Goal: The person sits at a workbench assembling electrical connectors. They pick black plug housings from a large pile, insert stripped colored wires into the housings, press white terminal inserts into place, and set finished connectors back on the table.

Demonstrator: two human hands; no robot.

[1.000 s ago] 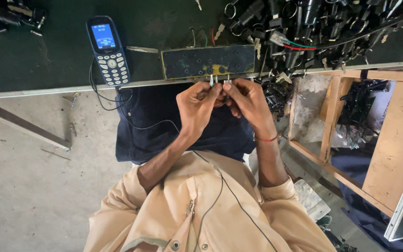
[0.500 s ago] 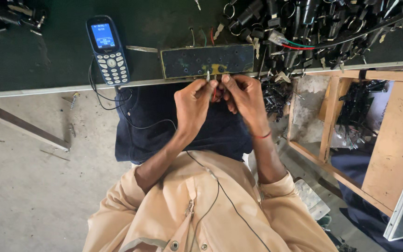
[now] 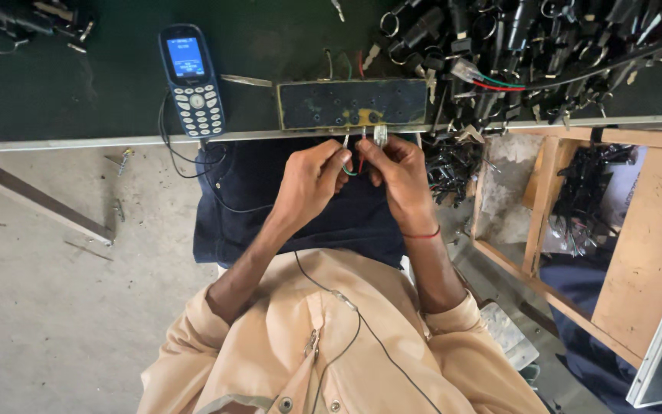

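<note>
While both hands met just below the bench edge, a small metal part with short green and red wires (image 3: pixel 360 147) sat pinched between their fingertips, over the lap and touching neither the bench nor the block above it. The left hand (image 3: pixel 312 180) was closed on the wires from the left side, fingers curled in. The right hand (image 3: pixel 398 172) was closed on the part from the right, thumb and forefinger holding the small metal end (image 3: pixel 381 136) upright; a red thread band ringed that wrist.

Just beyond the fingertips lay a dark rectangular block with a yellowed rim (image 3: pixel 350 103), set flush against the near edge of the bench (image 3: pixel 78 142). That pale metal edge ran left to right across the scene, and the hands worked in the narrow gap between it and the dark trousers (image 3: pixel 270 207).

To the left of the block stood open bench top, then a keypad phone (image 3: pixel 191 80) with a lit screen, its thin black cord dropping over the edge. To the right and farther back, a heap of black locks and keys (image 3: pixel 515 54) crowded the bench. A wooden tray (image 3: pixel 653 245) stood near on the right, bare concrete floor (image 3: pixel 47 322) on the left.
</note>
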